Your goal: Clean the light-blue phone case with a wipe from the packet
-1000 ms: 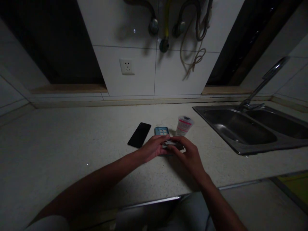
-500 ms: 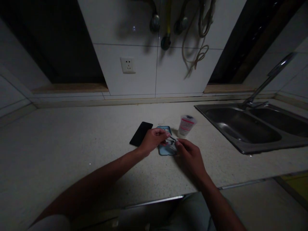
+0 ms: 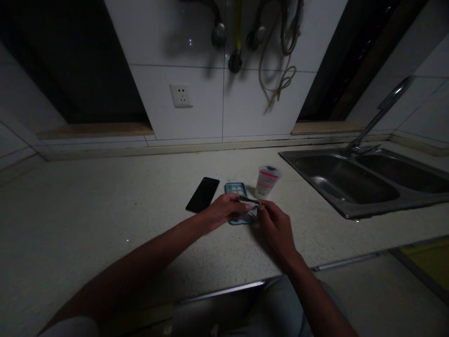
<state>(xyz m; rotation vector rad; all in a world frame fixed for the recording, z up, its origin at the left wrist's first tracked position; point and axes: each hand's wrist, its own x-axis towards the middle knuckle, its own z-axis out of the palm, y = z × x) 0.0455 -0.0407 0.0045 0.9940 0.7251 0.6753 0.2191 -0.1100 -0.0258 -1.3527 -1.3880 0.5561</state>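
My left hand [image 3: 223, 210] and my right hand [image 3: 278, 229] meet over the counter, fingers pinched on opposite ends of a small flat packet [image 3: 249, 202]. It looks white with a dark edge, and its print is too blurred to read. Beneath it lies a blue phone case [image 3: 231, 188] with several round camera holes at its far end; my hands and the packet cover part of it. A black smartphone [image 3: 203, 194] rests just left of the case. Behind my right hand stands a clear plastic cup [image 3: 267, 181] with pink print.
A double steel sink [image 3: 342, 206] with a tall faucet [image 3: 382, 110] is set into the counter at the right. The pale counter [image 3: 87, 201] runs along a tiled wall with a power socket [image 3: 181, 96]. Pipes and a looped cord [image 3: 280, 84] hang above.
My fingers have shifted slightly on the packet, which now shows a wider dark edge and more of its white face. The view has turned a little to the right.
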